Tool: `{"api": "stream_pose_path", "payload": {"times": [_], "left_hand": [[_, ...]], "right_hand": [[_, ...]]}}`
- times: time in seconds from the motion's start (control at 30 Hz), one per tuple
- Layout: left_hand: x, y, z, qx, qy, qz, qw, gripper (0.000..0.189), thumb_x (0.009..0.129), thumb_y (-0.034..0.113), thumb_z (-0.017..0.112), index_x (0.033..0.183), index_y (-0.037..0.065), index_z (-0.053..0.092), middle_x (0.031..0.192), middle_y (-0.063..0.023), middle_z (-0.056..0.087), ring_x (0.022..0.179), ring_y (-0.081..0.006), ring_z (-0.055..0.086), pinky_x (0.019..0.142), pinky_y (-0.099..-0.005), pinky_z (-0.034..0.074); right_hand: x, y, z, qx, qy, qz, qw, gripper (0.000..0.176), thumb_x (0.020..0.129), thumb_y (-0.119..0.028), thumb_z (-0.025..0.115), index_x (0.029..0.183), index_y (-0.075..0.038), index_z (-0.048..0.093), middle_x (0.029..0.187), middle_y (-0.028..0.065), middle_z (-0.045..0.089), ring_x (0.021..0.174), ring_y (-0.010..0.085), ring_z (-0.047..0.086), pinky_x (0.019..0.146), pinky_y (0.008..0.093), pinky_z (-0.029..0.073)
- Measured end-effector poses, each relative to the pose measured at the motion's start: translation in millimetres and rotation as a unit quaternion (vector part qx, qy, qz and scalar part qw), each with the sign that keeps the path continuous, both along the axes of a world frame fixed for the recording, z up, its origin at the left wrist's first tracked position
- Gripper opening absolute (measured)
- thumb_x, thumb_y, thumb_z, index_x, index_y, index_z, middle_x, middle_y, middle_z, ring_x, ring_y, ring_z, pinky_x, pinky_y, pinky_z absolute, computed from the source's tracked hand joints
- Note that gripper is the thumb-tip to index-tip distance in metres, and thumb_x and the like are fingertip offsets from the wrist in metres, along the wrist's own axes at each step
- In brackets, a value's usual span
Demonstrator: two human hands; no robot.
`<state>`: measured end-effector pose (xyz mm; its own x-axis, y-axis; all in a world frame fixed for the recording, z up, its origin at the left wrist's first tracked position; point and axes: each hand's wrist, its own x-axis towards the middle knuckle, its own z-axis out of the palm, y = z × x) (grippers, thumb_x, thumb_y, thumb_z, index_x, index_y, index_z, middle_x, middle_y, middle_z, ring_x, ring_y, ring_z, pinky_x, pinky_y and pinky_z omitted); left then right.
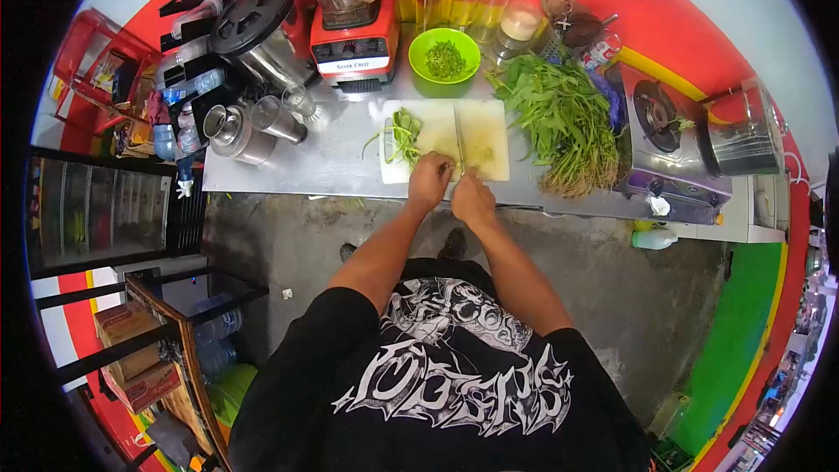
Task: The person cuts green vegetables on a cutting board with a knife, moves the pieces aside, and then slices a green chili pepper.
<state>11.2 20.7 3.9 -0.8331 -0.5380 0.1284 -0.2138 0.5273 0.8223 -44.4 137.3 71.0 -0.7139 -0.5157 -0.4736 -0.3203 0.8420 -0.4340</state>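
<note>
Left hand (431,178), right hand (472,197), one knife (459,135), one board (491,125).

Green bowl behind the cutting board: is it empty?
No, the green bowl holds a small heap of chopped greens in its middle.

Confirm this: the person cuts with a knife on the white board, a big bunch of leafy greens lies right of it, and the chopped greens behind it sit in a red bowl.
Wrong on the bowl: the head view shows it green, not red. The rest stands: the right hand holds the knife on the white board, with the bunch of leafy greens right of it.
</note>
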Motion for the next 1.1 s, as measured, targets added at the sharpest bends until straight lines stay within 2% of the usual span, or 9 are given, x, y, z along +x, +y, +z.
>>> {"api": "stream_pose_path", "payload": {"times": [0.13, 0.2, 0.27, 0.4, 0.73, 0.87, 0.93, 1.0, 1.1], "left_hand": [[2.3, -2.9, 0.0, 0.012, 0.054, -0.014, 0.998, 0.006, 0.087, 0.007, 0.071, 0.092, 0.005, 0.072, 0.089, -0.0119, 0.066, 0.087, -0.0338, 0.063, 0.077, -0.0429, 0.05], [1.7, -5.7, 3.1, 0.009, 0.045, -0.031, 0.998, 0.007, 0.086, 0.006, 0.071, 0.093, 0.005, 0.072, 0.089, -0.011, 0.065, 0.087, -0.0329, 0.062, 0.08, -0.0426, 0.049], [3.2, -7.7, 10.0, -0.054, 0.034, -0.047, 0.997, 0.008, 0.086, 0.006, 0.071, 0.094, 0.006, 0.072, 0.089, -0.0105, 0.066, 0.089, -0.0334, 0.06, 0.084, -0.0427, 0.048], [3.1, -16.6, 1.5, -0.049, 0.046, -0.078, 0.995, 0.009, 0.087, 0.008, 0.071, 0.095, 0.007, 0.072, 0.09, -0.0103, 0.066, 0.091, -0.0349, 0.059, 0.086, -0.0436, 0.048], [5.4, -29.4, 2.6, -0.068, 0.028, -0.119, 0.99, 0.01, 0.086, 0.006, 0.07, 0.095, 0.004, 0.072, 0.095, -0.013, 0.067, 0.095, -0.0358, 0.058, 0.087, -0.0442, 0.048], [5.4, -28.0, -3.6, -0.045, 0.05, -0.104, 0.992, 0.011, 0.086, 0.003, 0.069, 0.096, 0.002, 0.072, 0.094, -0.0142, 0.067, 0.094, -0.0366, 0.058, 0.088, -0.0447, 0.047], [8.0, -27.3, -2.8, -0.064, 0.095, -0.101, 0.988, 0.012, 0.088, 0.006, 0.067, 0.097, 0.002, 0.073, 0.093, -0.0168, 0.069, 0.091, -0.0363, 0.061, 0.087, -0.0439, 0.046], [8.4, -29.3, -0.2, -0.057, 0.079, -0.111, 0.989, 0.012, 0.087, 0.004, 0.066, 0.096, 0.002, 0.073, 0.094, -0.0171, 0.07, 0.09, -0.0372, 0.061, 0.087, -0.0441, 0.046], [7.6, -28.0, 4.6, -0.052, 0.023, -0.102, 0.993, 0.014, 0.086, 0.001, 0.065, 0.096, 0.003, 0.075, 0.096, -0.0181, 0.069, 0.098, -0.039, 0.061, 0.09, -0.0457, 0.049]], "right_hand": [[13.2, 3.9, 0.7, -0.005, 0.008, -0.033, 0.999, 0.041, 0.094, -0.014, 0.047, 0.128, 0.01, 0.047, 0.115, 0.035, 0.066, 0.109, 0.0519, 0.064, 0.097, 0.0562, 0.05], [15.0, 3.3, -1.6, 0.003, 0.007, -0.04, 0.999, 0.041, 0.094, -0.014, 0.048, 0.128, 0.01, 0.047, 0.115, 0.0349, 0.066, 0.109, 0.0516, 0.064, 0.097, 0.0561, 0.05], [17.3, -0.5, -4.2, 0.014, -0.003, -0.074, 0.997, 0.04, 0.094, -0.014, 0.048, 0.127, 0.009, 0.049, 0.114, 0.0353, 0.066, 0.11, 0.0512, 0.065, 0.098, 0.0559, 0.05], [10.6, -1.3, 2.6, 0.008, 0.007, -0.033, 0.999, 0.039, 0.095, -0.013, 0.047, 0.127, 0.009, 0.049, 0.113, 0.0366, 0.066, 0.109, 0.051, 0.065, 0.098, 0.056, 0.05], [26.9, -3.1, -6.8, 0.008, 0.004, -0.089, 0.996, 0.043, 0.095, -0.014, 0.048, 0.129, 0.011, 0.047, 0.112, 0.0357, 0.067, 0.106, 0.0496, 0.067, 0.095, 0.0548, 0.051], [20.7, -4.1, -2.7, -0.009, 0.002, -0.068, 0.998, 0.044, 0.094, -0.014, 0.05, 0.13, 0.011, 0.046, 0.111, 0.035, 0.068, 0.105, 0.0481, 0.068, 0.094, 0.0543, 0.052], [23.9, -2.5, -12.0, -0.006, 0.002, -0.074, 0.997, 0.043, 0.093, -0.014, 0.051, 0.128, 0.011, 0.047, 0.111, 0.0347, 0.068, 0.105, 0.0482, 0.068, 0.094, 0.0544, 0.052], [23.7, -4.6, -19.6, -0.006, 0.0, -0.083, 0.997, 0.041, 0.093, -0.014, 0.052, 0.126, 0.01, 0.049, 0.11, 0.0344, 0.068, 0.105, 0.0483, 0.068, 0.094, 0.0544, 0.052], [13.0, -5.6, -21.1, -0.007, 0.018, -0.06, 0.998, 0.043, 0.093, -0.015, 0.054, 0.126, 0.011, 0.049, 0.111, 0.0339, 0.068, 0.106, 0.0489, 0.067, 0.094, 0.0551, 0.052]]}}
